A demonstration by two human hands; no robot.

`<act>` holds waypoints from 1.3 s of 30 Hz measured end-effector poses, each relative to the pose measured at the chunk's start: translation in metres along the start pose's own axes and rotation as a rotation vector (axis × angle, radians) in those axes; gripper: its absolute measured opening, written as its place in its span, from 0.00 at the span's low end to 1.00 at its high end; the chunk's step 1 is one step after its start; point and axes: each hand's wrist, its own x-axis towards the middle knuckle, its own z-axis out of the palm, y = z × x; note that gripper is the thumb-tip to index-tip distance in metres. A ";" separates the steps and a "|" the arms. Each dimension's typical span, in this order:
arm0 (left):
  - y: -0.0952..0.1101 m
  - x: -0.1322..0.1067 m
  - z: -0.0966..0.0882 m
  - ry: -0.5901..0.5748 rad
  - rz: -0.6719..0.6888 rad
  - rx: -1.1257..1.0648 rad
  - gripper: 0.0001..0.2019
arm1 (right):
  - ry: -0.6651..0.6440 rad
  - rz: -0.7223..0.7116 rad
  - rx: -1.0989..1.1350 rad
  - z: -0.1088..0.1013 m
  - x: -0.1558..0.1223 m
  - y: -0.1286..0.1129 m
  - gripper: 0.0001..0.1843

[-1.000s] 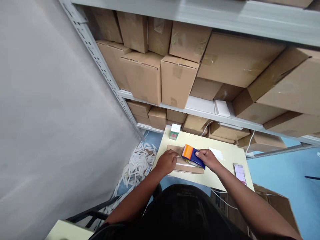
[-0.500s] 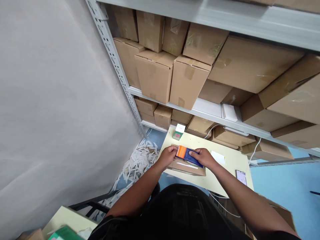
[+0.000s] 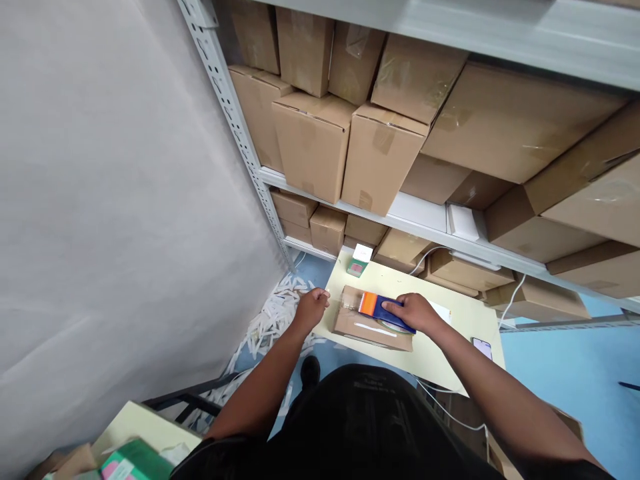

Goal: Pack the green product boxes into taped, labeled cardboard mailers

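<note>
My right hand (image 3: 415, 312) grips a blue and orange tape dispenser (image 3: 378, 306), its toothed orange end pointing left. The dispenser is over the top of a small brown cardboard box (image 3: 349, 321), which lies on the pale yellow table (image 3: 425, 363). Clear tape shows at the box's left part, and a white strip (image 3: 375, 329) marks its top. Off to the left of the box, my left hand (image 3: 312, 309) is closed in a pinch near the table's left edge. Whatever is between those fingertips is too small to name.
A green and white carton (image 3: 359, 261) stands at the table's back left, and a phone (image 3: 482, 348) lies at the right. Behind rises a metal shelf (image 3: 350, 212) packed with cardboard boxes. White paper scraps (image 3: 273, 320) cover the floor at left.
My left hand has moved left, away from the dispenser and the box. The dispenser, in my right hand, has shifted slightly to the right.
</note>
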 end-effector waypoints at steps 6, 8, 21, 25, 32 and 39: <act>-0.025 -0.006 0.038 0.037 0.038 0.083 0.11 | 0.004 -0.002 -0.155 0.007 0.005 -0.010 0.35; -0.028 -0.008 0.049 0.019 0.064 0.112 0.12 | 0.003 -0.003 -0.173 0.006 0.007 -0.012 0.36; -0.014 -0.036 0.034 -0.053 0.538 0.390 0.25 | -0.016 0.020 -0.205 0.003 0.001 -0.010 0.38; -0.005 -0.055 0.032 -0.232 0.898 0.763 0.43 | -0.009 0.019 -0.215 0.005 0.002 -0.008 0.37; -0.003 -0.053 0.045 -0.154 0.853 0.888 0.46 | -0.013 0.011 -0.247 0.001 0.002 -0.010 0.38; 0.000 -0.055 0.040 -0.160 0.888 0.928 0.43 | -0.008 0.000 -0.229 -0.008 -0.003 0.007 0.42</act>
